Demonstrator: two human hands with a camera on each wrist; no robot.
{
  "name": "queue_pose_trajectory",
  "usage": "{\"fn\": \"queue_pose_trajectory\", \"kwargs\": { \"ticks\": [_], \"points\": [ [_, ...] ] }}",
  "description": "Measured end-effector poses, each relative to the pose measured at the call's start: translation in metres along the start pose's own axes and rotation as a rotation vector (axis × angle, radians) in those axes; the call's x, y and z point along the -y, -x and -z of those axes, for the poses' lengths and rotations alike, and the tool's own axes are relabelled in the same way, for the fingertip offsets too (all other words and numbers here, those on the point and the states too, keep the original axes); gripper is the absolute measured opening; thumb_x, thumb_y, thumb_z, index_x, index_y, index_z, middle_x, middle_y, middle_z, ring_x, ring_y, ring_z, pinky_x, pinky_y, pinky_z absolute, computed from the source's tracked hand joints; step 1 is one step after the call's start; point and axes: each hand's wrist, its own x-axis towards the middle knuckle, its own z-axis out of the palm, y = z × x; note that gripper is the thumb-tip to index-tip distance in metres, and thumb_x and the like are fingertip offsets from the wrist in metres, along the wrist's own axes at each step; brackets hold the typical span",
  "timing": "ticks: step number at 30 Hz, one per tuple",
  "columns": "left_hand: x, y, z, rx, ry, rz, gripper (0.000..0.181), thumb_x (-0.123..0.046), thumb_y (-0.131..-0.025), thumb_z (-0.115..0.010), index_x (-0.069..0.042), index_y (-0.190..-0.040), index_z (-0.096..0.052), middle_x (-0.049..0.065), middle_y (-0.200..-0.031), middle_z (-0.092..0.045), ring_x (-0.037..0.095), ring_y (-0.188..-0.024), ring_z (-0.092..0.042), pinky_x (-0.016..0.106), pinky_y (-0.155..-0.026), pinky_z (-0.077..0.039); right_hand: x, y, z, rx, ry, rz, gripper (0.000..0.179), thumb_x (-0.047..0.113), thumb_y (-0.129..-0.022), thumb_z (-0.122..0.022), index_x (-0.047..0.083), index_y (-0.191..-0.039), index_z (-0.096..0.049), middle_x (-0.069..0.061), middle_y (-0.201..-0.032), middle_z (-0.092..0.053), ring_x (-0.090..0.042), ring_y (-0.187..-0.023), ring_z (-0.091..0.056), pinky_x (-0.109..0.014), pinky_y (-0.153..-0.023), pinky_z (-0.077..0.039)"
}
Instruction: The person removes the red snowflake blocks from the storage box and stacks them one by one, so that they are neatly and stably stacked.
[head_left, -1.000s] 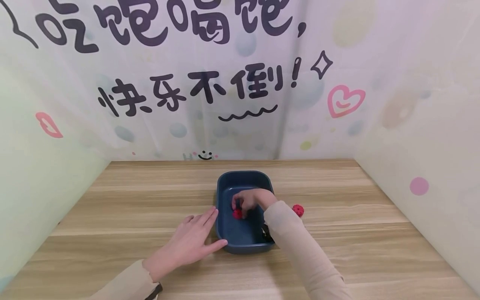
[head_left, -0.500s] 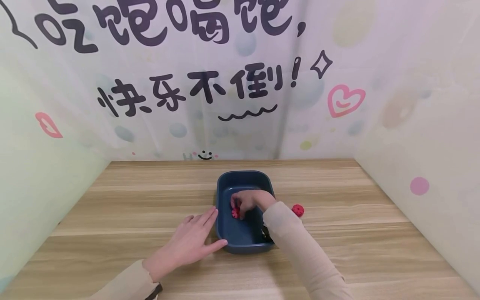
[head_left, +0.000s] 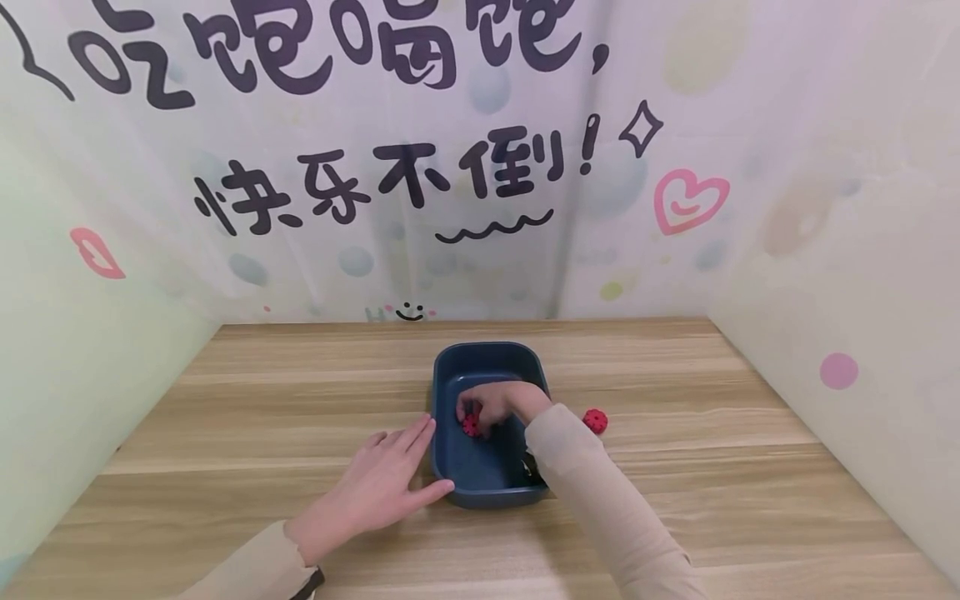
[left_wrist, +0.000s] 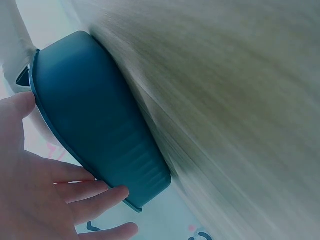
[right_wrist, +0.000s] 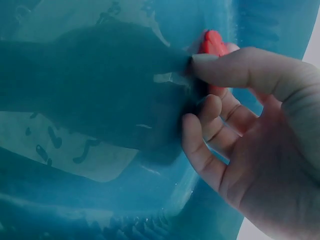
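Note:
My right hand [head_left: 498,402] reaches into a dark blue rectangular basin [head_left: 480,492] and pinches a small red round piece with notches [head_left: 471,426] between thumb and fingers. In the right wrist view, that red notched piece [right_wrist: 214,44] shows beyond the thumb, partly hidden by it, close to the basin's shiny floor. My left hand [head_left: 378,483] touches the basin's left rim, its fingers straight and thumb spread toward the near corner. The left wrist view has the basin's outer wall [left_wrist: 95,110] beside those fingers. A second red notched piece [head_left: 596,421] lies outside the basin, to its right.
The basin stands on a wood-grain table [head_left: 300,400]. A white printed cloth wall [head_left: 337,267] closes the back, with pale side walls left and right. My right forearm [head_left: 607,500] crosses the basin's right rim.
My right hand has shifted slightly left inside the basin, and the red notched piece in its fingers has turned. The left hand and the basin have stayed put.

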Motion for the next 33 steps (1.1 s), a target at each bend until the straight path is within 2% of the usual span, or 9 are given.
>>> {"fn": "queue_pose_trajectory", "kwargs": {
  "ticks": [7,22,33],
  "points": [
    [0.0004,0.0001,-0.0007,0.004,-0.007,0.002,0.08,-0.063,-0.081,-0.041,-0.002,-0.132,-0.039,0.011,-0.135,-0.037,0.03,-0.11,-0.047,0.051,-0.087,-0.034,-0.0001,-0.0003,-0.0005,0.01,-0.005,0.007,0.025,0.0,-0.078,-0.061,0.02,-0.092,-0.056,-0.004,-0.082,-0.055,-0.018,-0.071,-0.052,-0.03,-0.063,-0.042],
    [-0.0002,-0.0004,-0.0011,0.004,-0.012,0.009,0.081,-0.063,-0.08,-0.042,-0.002,-0.133,-0.039,0.011,-0.135,-0.037,0.03,-0.11,-0.046,0.051,-0.088,-0.034,-0.0011,-0.0017,-0.0012,0.003,-0.012,0.001,0.033,-0.007,-0.077,-0.056,0.022,-0.093,-0.057,-0.005,-0.083,-0.053,-0.019,-0.071,-0.051,-0.03,-0.062,-0.044],
    [0.0002,-0.0006,-0.0009,0.011,0.001,0.012,0.08,-0.062,-0.081,-0.042,-0.001,-0.133,-0.038,0.011,-0.136,-0.036,0.03,-0.111,-0.046,0.051,-0.089,-0.033,0.0007,0.0001,0.0017,-0.015,0.035,0.005,0.028,0.004,-0.077,-0.065,0.023,-0.094,-0.056,-0.002,-0.086,-0.053,-0.018,-0.077,-0.051,-0.03,-0.067,-0.044]
  ]
}}
